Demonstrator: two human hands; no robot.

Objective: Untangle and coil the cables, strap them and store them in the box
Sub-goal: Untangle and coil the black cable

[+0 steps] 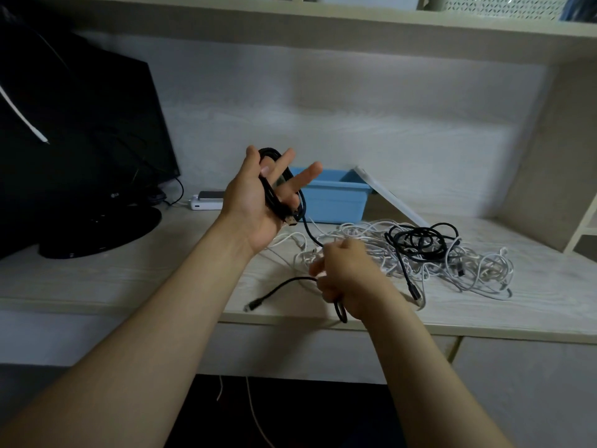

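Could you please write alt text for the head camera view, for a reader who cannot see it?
A person's left hand holds up a partly coiled black cable, while the right hand grips its loose tail above the desk. Behind lie a tangle of white cables, a second black cable and an open blue box.

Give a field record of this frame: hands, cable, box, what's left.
left hand: raised, loops of black cable coiled round it, two fingers straight
right hand: grips the same cable's loose run above the desk edge
blue box: lid off, at the back of the desk, inside not visible
lid: white, leaning against the box
pile: white cables tangled with a second black cable, right of the hands
strap: none visible
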